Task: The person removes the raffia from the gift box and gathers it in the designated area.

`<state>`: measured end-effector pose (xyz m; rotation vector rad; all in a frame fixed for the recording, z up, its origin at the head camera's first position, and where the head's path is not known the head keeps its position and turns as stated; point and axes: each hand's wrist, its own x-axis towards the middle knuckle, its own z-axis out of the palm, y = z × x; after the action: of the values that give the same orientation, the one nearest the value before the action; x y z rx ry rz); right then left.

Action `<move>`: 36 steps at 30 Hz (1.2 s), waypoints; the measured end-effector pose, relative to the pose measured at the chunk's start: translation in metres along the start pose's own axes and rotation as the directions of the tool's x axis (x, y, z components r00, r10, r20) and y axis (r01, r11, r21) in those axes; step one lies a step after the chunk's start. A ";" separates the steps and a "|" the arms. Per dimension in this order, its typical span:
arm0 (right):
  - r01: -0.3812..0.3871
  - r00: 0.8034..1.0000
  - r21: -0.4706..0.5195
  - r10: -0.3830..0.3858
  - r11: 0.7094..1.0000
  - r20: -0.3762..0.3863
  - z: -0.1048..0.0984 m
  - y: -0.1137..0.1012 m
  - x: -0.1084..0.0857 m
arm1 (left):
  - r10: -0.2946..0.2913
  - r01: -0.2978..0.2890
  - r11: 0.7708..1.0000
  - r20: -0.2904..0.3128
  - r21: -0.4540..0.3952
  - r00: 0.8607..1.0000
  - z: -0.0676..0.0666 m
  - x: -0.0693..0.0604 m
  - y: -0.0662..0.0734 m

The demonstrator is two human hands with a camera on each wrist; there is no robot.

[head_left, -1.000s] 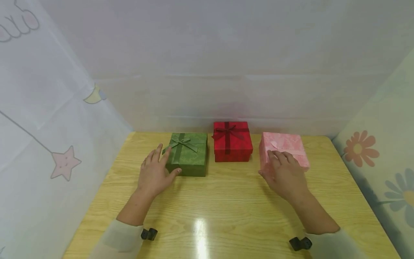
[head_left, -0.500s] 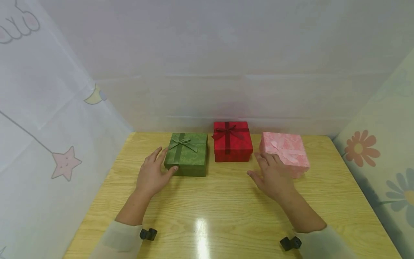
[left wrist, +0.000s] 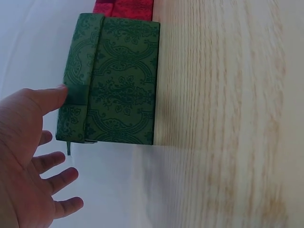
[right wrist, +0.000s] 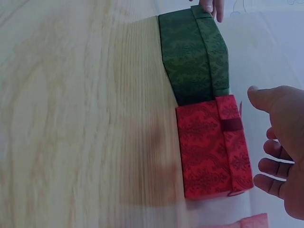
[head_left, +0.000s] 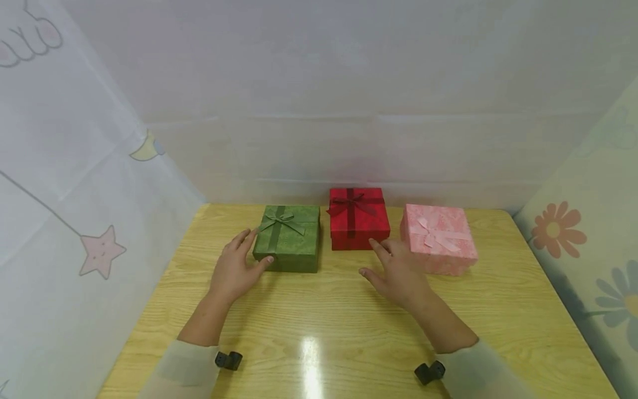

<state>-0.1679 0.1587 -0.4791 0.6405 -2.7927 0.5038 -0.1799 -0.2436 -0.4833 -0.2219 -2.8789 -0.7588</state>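
Note:
A green gift box [head_left: 291, 238] with a ribbon bow stands on the table at left. My left hand [head_left: 233, 271] is at its left front corner, fingers spread and apart. In the left wrist view the thumb [left wrist: 50, 98] seems to touch the ribbon on the lid's edge. A red gift box [head_left: 358, 221] with a dark red bow stands at the back middle. In front of it and the pink gift box [head_left: 441, 238] hovers my right hand [head_left: 401, 274], holding nothing, its fingers extended toward the red box. All three lids are on.
The wooden table [head_left: 319, 310] reaches back to a pale cloth wall [head_left: 299, 149]. Printed cloth sides stand left and right, one with a star [head_left: 101, 252], the other with flowers. A small black device [head_left: 229, 361] sits at each cuff.
My right hand has come off the pink box and moved left to the front of the red box. The left hand has shifted only slightly. The boxes stay where they were.

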 end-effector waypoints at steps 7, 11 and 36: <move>0.051 0.999 0.024 -0.050 0.998 -0.012 0.015 -0.010 0.010 | -0.005 0.006 0.999 0.010 -0.038 1.000 0.003 0.000 -0.003; 0.062 0.998 0.030 -0.062 0.998 -0.007 0.022 -0.016 0.014 | -0.012 0.013 0.998 0.014 -0.061 1.000 0.005 0.000 -0.006; 0.054 0.994 0.156 -0.067 0.986 0.081 0.060 -0.058 0.048 | -0.092 0.101 0.976 0.056 -0.193 0.994 0.012 0.001 -0.015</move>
<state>-0.1923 0.0686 -0.5041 0.7949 -2.8241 0.7010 -0.1850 -0.2501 -0.5008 -0.1242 -2.8755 -1.0708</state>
